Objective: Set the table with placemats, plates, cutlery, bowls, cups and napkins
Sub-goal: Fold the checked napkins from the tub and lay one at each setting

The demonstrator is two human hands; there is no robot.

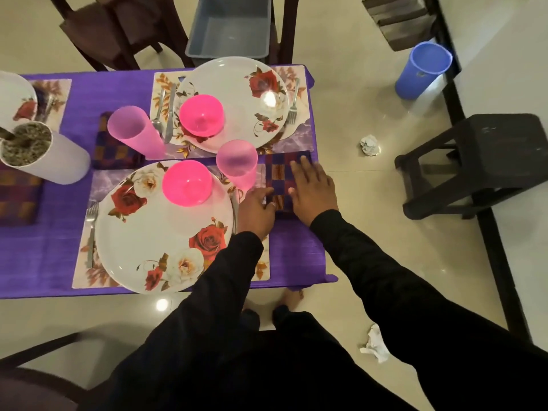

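Both hands [314, 188] flatten a folded checked cloth napkin [278, 179]

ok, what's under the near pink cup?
The near pink cup stands on the near placemat, at its far right corner beside the checked napkin. The cup's base hides that corner; the left hand covers the mat's right edge nearer the camera.
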